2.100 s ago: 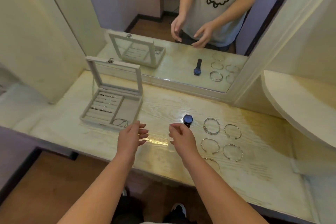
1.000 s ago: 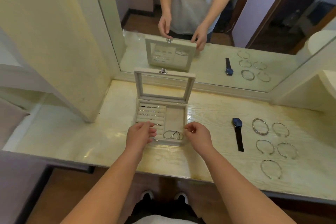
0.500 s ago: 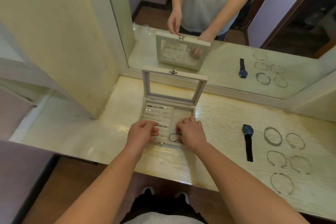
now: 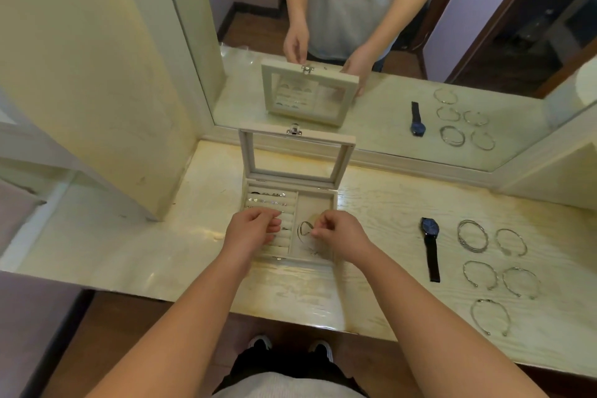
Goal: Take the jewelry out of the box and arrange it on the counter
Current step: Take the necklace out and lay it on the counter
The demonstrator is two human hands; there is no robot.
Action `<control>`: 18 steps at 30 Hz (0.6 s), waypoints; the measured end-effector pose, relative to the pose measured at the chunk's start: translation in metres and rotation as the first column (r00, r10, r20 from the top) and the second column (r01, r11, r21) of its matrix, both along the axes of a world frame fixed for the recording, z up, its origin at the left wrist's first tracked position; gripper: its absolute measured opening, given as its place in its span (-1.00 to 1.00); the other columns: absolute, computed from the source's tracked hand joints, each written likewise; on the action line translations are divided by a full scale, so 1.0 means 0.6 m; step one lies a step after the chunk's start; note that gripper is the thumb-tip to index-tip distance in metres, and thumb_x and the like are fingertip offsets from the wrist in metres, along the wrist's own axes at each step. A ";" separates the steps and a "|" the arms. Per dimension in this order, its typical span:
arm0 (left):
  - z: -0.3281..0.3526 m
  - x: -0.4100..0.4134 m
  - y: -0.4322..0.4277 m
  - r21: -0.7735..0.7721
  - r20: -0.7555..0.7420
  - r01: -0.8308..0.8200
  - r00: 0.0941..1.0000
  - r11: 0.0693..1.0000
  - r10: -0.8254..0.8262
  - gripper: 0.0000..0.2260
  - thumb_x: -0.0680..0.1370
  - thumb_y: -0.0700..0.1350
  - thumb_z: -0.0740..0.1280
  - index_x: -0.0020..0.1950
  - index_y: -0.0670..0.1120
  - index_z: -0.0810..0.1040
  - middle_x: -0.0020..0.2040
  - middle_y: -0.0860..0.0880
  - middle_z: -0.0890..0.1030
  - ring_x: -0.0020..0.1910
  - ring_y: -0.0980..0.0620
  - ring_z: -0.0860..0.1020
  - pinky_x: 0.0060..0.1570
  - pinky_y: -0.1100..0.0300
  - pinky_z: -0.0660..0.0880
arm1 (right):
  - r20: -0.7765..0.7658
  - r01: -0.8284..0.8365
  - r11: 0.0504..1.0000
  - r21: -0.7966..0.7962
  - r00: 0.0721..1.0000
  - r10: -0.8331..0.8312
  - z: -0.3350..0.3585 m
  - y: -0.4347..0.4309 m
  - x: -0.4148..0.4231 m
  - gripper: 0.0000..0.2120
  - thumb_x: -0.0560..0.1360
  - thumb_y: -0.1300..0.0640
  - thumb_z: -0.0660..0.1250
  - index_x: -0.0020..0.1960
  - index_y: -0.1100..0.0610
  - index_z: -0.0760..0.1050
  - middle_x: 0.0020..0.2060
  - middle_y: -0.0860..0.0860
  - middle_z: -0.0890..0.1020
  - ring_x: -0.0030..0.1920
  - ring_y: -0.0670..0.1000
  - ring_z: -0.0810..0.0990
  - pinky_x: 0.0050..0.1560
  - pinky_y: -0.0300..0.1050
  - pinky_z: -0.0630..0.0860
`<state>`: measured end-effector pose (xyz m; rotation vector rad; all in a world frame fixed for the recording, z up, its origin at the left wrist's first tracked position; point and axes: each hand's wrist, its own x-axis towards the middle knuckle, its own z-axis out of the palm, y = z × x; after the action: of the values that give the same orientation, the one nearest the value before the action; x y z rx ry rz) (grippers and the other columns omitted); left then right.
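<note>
At the middle of the counter (image 4: 371, 210), close to its front edge, I see the jewelry box (image 4: 318, 205) standing with its glazed lid (image 4: 295, 152) raised upright at the back, toward the mirror (image 4: 371, 100). The box has two compartments. The left compartment holds padded ring rows, and small rings (image 4: 268, 199) sit in the rearmost two rows. The right compartment is an open tray, and one thin silver bangle (image 4: 302, 231) lies in it, near its left wall.

State of the right hand (image 4: 339, 234): positioned over the right compartment, fingers curled, thumb and forefinger pinching the bangle at its right side. I cannot tell whether the bangle is lifted off the tray floor or touching it.

State of the left hand (image 4: 252, 231): positioned over the front ring rows of the left compartment, fingers curled toward the thumb. I cannot tell whether it holds a ring or merely rests on the padding.

Toward the right end of the counter, well apart from the box, a dark watch (image 4: 431, 245) lies flat with its blue face toward the back edge and its strap running toward the front edge. Just right of the watch, five silver bracelets (image 4: 472, 235) lie flat, apart from one another: two side by side at the rear, two side by side in front of those, and one alone nearest the front edge
</note>
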<state>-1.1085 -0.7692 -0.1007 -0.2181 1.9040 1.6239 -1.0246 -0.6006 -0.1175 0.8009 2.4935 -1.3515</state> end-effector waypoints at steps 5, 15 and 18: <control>0.013 0.010 0.022 0.101 -0.039 0.178 0.984 0.979 -0.175 -0.87 0.57 -0.19 0.32 -0.01 -0.11 0.67 -0.04 -0.13 0.70 0.01 -0.01 0.66 0.05 0.15 0.59 | -0.098 0.129 0.969 -0.211 0.983 -0.153 0.034 -0.002 0.009 -0.91 0.41 0.20 0.47 -0.16 0.19 0.59 -0.22 0.16 0.64 -0.21 0.00 0.54 -0.09 -0.08 0.51; 0.037 0.027 0.069 0.262 0.106 0.136 0.980 0.955 -0.168 -0.89 0.56 -0.23 0.35 -0.01 -0.24 0.65 -0.05 -0.26 0.69 -0.06 -0.13 0.69 -0.15 0.16 0.64 | -0.147 0.247 0.826 -0.506 0.919 -0.365 0.053 -0.009 0.033 -0.88 0.43 0.13 0.47 -0.15 0.17 0.58 -0.33 0.01 0.63 -0.30 -0.08 0.59 -0.27 -0.28 0.48; 0.043 0.017 0.070 0.353 0.206 0.076 0.966 0.933 -0.156 -0.85 0.58 -0.22 0.31 0.05 -0.27 0.62 -0.06 -0.24 0.70 -0.08 -0.12 0.70 -0.19 0.15 0.64 | -0.108 0.264 0.723 -0.638 0.900 -0.423 0.053 -0.002 0.041 -0.82 0.52 0.06 0.36 -0.13 0.18 0.56 -0.32 0.04 0.63 -0.27 -0.01 0.60 -0.20 -0.20 0.53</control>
<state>-1.0981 -0.7269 -0.0752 -0.1374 1.4074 1.7341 -0.9999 -0.6019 -0.0857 1.0091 1.8676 -2.3516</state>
